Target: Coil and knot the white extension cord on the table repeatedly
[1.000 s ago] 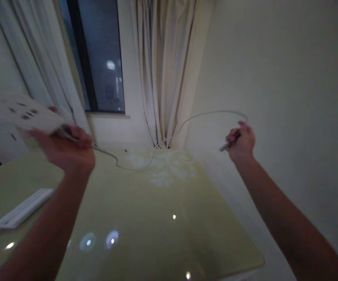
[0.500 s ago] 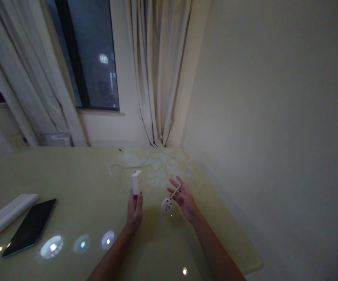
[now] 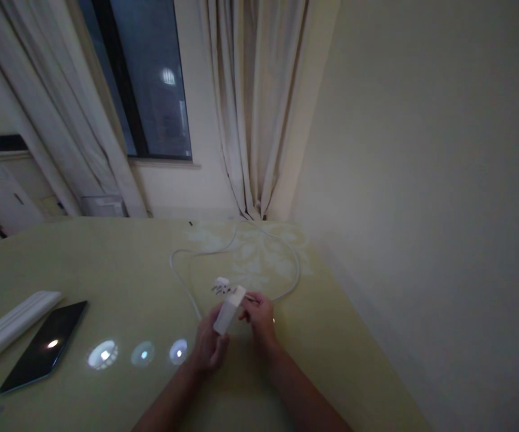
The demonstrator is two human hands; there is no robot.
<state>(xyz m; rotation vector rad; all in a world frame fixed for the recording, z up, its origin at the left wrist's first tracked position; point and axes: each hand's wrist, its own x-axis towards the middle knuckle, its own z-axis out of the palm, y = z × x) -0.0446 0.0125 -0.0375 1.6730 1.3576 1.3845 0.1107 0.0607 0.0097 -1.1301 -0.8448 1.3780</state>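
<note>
My left hand [image 3: 209, 345] is closed around the lower part of a white extension socket block [image 3: 229, 311], which is tilted up to the right over the table. Just beyond the block's top end is a white power plug [image 3: 221, 284], its pins pointing left. My right hand [image 3: 261, 317], beside the block, has its fingers pinched on the cord close behind the plug; the block partly hides that stretch. The white cord [image 3: 297, 264] loops over the table, one side passing behind my right hand and the other running down to my left hand.
On the pale green table [image 3: 128, 264] lie a black tablet [image 3: 45, 348] and a long white case-like object [image 3: 14, 327] at the left. A small dark piece [image 3: 191, 223] is near the back edge. A wall [image 3: 398, 210] borders the right; curtains [image 3: 254, 108] hang behind.
My right hand has gone from open, with the plug dangling, to pinching its cord. The plug has moved up behind the block, and my left hand has tilted the block rightward.
</note>
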